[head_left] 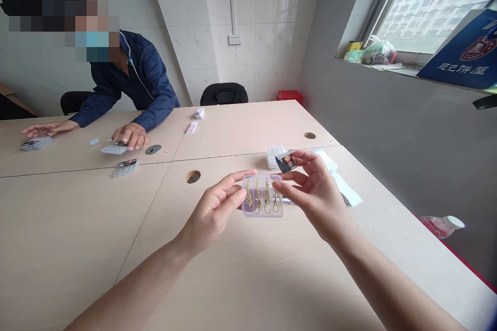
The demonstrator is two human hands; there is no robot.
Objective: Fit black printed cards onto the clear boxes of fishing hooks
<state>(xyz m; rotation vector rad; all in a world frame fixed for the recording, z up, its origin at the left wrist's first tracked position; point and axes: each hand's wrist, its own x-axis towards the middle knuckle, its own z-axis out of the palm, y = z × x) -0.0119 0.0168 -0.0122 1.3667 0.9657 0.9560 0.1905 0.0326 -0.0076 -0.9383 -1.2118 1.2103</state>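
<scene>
Above the table, a small clear plastic box [262, 209] with several compartments is held upright, and fishing hooks [266, 197] tied with pale yellow cord show inside it. My left hand [217, 206] is closed on the box's left edge, thumb in front and fingers behind. Between the fingers of my right hand [316, 186] is a small black printed card [286, 162] with an orange picture. The right thumb also touches the box's upper right corner. Just behind the card stands a stack of similar clear boxes [274, 154], partly hidden by my right hand.
White paper sheets [347, 190] lie right of my right hand. Across the table [186, 279], a person in a blue jacket [134, 70] handles boxes [114, 149] and a pile of cards [36, 143]. Cable holes [193, 177] pierce the tabletop. A bottle [442, 225] lies beyond the right edge.
</scene>
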